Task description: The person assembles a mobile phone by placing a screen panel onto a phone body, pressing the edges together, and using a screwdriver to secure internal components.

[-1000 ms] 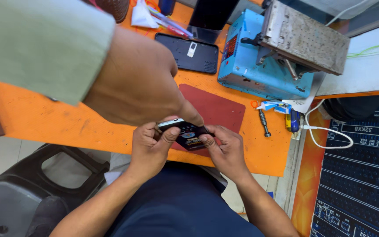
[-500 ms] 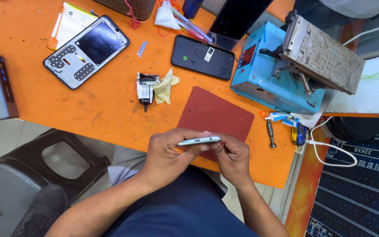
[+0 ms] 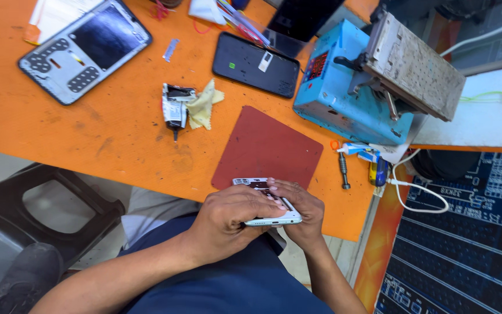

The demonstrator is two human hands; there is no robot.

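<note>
Item in hand: a smartphone (image 3: 265,203) with a pale blue-white frame, held at the near edge of the orange counter (image 3: 117,145), just over the near side of the dark red mat (image 3: 268,148). My left hand (image 3: 228,224) is curled over the phone from above, fingers closed onto its upper face; my right hand (image 3: 300,212) is wrapped round its far end from beneath, fingers bent and closed on it, so both hands grip the one phone. Its open inner side shows only in part between my fingers. Other stock on the counter: a phone back housing (image 3: 85,49) with grey patches near the far left corner; a black phone panel (image 3: 255,64) lying flat toward the far edge; a small torn-out component (image 3: 174,107) touching a crumpled yellow cloth (image 3: 204,104), left of the mat; a blue bench machine (image 3: 344,96) with a grey metal plate (image 3: 416,72) on top, toward the right edge; a small screwdriver (image 3: 343,168) and a glue tube (image 3: 355,149) just beside the machine, near the right edge; a white cable (image 3: 419,203) trailing off that edge. Below the near left edge, a black stool (image 3: 47,203).
</note>
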